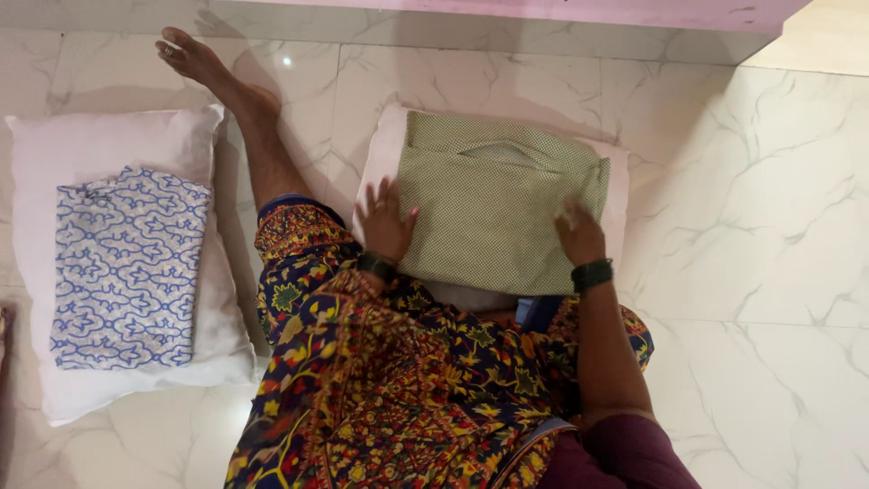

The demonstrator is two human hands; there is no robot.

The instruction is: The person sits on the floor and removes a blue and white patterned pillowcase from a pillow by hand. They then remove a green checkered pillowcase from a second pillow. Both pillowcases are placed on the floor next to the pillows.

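A folded green checked cloth (493, 213) lies on a white pillow (620, 195) on the floor in front of me. My left hand (385, 225) rests flat, fingers spread, on the cloth's left edge and the pillow. My right hand (579, 234) presses down on the cloth's lower right part, fingers slightly curled. Both wrists carry dark bands. My lap is covered by a dark patterned garment (389, 380), which hides the pillow's near edge.
A second white pillow (109, 145) lies at left with a folded blue-and-white patterned cloth (127, 267) on it. My bare leg and foot (195, 59) stretch between the two pillows. White marble floor tiles (751, 272) surround everything; a pink ledge (588, 11) runs along the top.
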